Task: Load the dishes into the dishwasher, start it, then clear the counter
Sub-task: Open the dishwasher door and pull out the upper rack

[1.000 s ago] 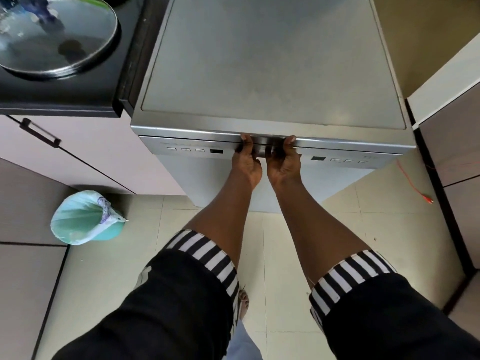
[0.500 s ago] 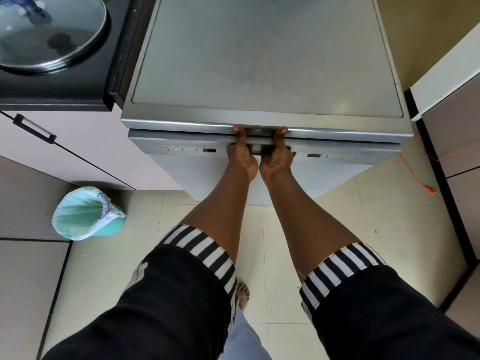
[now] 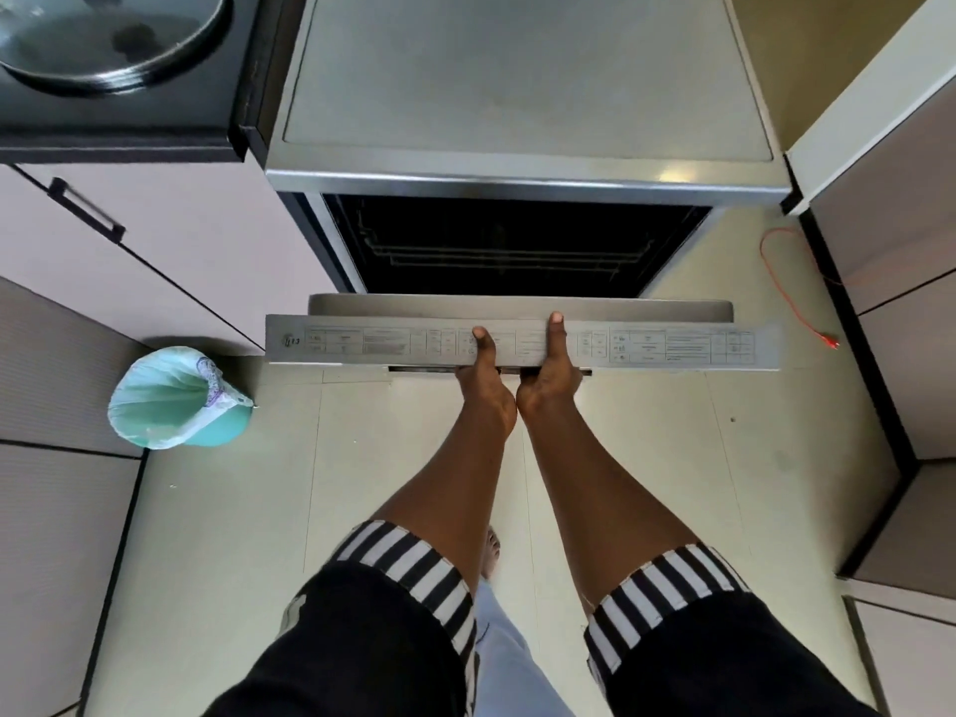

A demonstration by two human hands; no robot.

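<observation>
From the head view, the left hand point(image 3: 483, 377) and right hand point(image 3: 551, 377) both clamp the top edge of the dishwasher door point(image 3: 517, 344), thumbs on top, door tilted partway open at twelve o'clock, dark dishwasher point(image 3: 517, 95) cavity behind.

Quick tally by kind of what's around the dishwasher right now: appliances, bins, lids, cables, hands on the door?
Silver dishwasher with open door: 1
Mint-green lined waste bin: 1
Round glass pan lid: 1
Thin orange cable on the floor: 1
Hands on the door, left hand and right hand: 2
Total: 6
</observation>
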